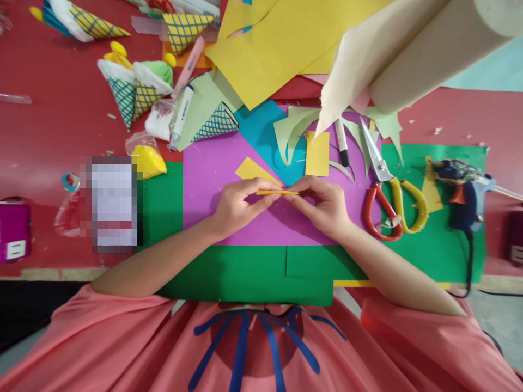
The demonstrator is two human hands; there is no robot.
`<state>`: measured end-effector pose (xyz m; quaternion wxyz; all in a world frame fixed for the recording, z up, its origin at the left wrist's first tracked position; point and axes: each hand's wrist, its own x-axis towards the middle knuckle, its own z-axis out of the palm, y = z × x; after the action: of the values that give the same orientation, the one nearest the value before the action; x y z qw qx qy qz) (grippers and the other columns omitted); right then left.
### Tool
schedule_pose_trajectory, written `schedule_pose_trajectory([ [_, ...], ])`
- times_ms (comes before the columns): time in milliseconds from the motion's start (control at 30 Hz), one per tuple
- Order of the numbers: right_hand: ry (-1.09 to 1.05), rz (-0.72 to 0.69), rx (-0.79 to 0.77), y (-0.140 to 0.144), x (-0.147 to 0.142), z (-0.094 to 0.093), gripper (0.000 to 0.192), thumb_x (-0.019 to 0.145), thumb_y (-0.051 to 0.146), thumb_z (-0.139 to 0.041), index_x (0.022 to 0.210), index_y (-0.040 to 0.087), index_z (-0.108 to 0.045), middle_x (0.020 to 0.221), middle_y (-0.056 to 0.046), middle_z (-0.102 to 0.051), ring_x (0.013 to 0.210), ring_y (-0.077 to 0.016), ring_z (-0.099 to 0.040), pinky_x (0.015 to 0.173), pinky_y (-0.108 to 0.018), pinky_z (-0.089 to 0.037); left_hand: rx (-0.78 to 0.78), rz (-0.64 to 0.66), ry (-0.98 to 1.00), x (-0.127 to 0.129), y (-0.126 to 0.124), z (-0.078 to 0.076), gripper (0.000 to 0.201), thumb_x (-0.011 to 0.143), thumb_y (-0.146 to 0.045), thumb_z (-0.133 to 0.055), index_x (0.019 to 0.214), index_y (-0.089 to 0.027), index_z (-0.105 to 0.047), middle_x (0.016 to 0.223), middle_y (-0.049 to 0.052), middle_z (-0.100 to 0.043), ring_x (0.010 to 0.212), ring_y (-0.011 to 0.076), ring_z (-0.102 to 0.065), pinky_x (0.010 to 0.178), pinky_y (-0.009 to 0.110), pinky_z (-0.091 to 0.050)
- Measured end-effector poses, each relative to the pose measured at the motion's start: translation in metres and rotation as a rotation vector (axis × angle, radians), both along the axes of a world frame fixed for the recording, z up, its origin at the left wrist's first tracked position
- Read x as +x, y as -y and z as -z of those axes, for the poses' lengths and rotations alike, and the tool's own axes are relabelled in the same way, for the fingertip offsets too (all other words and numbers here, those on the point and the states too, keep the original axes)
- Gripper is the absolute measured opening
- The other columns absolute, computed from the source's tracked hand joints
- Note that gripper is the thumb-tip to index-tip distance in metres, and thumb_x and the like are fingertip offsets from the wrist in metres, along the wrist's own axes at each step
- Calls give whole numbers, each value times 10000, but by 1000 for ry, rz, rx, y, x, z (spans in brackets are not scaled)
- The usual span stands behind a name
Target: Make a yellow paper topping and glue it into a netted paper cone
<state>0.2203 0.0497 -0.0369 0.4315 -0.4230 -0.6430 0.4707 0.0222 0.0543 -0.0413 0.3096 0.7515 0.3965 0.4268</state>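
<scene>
A narrow yellow paper strip point(278, 192) is stretched between my two hands, above the purple sheet point(212, 218). My left hand point(243, 204) pinches its left part between thumb and fingers. At the right end, my right hand point(322, 204) pinches it the same way. Just behind my left fingers lies a loose yellow paper piece point(255, 170). A yellow paper rectangle point(317, 155) rests beyond my right hand, beside a marker point(342, 142). Pale green paper offcuts point(294, 130) curve around there. A patterned paper cone point(216, 123) lies farther back.
Scissors point(382, 169) with red and yellow handles lie right of my right hand. A glue gun point(469, 196) sits beyond them on green sheet. Paper cones point(118, 81) and yellow clay point(149, 161) are at left, near a blurred phone-like object point(114, 204). A large paper roll point(429, 60) occupies the back right.
</scene>
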Motion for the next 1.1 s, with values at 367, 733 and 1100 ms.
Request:
schedule_pose_trajectory([
  [367,36,21,189,2,3,-2,36,867,178,-680,876,193,-711,783,-10,-746,669,-106,-696,596,-212,-554,58,10,-1,-1,0,1,116,855,-249,-699,952,-186,-703,895,15,-792,805,113,-756,735,183,-592],
  [733,23,27,210,1,2,-2,118,818,219,-745,926,195,-708,833,-9,-770,690,-100,-721,649,-185,-595,166,70,61,-4,-1,1,196,836,-112,-694,1010,-198,-667,1017,23,-780,961,122,-746,870,218,-591],
  [1100,73,39,221,3,2,-3,90,833,269,-730,907,220,-712,818,-4,-768,674,-114,-710,641,-218,-589,153,66,40,-3,-1,-2,144,863,-169,-676,1000,-214,-679,1024,18,-781,959,128,-746,863,232,-591],
])
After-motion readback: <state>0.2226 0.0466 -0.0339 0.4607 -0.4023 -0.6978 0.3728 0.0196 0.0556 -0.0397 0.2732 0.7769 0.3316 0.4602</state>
